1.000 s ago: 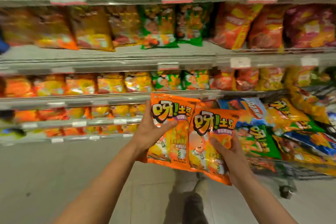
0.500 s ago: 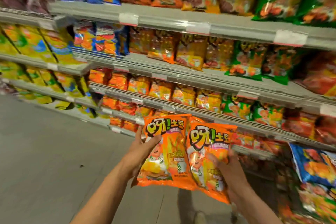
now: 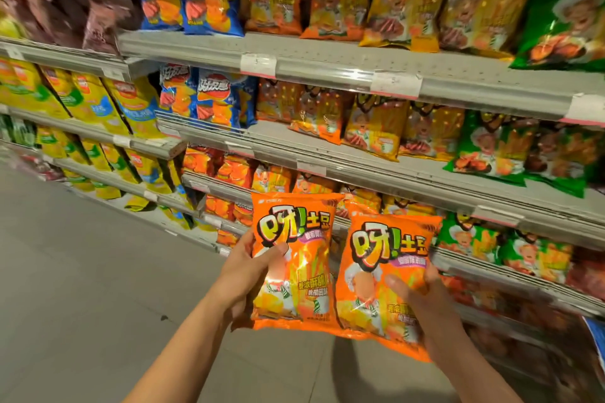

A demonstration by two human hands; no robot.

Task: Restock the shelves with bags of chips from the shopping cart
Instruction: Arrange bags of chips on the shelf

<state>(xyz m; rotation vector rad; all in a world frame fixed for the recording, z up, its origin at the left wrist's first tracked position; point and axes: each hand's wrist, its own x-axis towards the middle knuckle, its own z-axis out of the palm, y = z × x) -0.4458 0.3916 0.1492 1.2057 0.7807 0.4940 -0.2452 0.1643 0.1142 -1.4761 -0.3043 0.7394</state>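
1. Landmark: the third shelf counted down from the top of the view, a grey ledge running down to the right and stocked with orange bags.
2. Left hand grips the left orange bag by its left edge, thumb across the front, fingers behind. The bag is upright, held in the air in front of and just below the landmark shelf.
3. Right hand grips the right orange bag from its lower right, thumb on the front face. This bag tilts slightly and overlaps the left bag's right edge.
4. Neither bag touches a shelf yet. The cart is not in view.
5. Judgement: step in hand is carrying the pair to a matching slot. The orange packs on the landmark shelf look like the same line; print there is too blurred to confirm.
6. Advice: place one bag at a time, bottom seam first, front facing out, upright against the row behind.
7. Keep the grip light; puffed bags crush and slide easily.
8. Risk: knocking the front bags off the ledge while sliding in.
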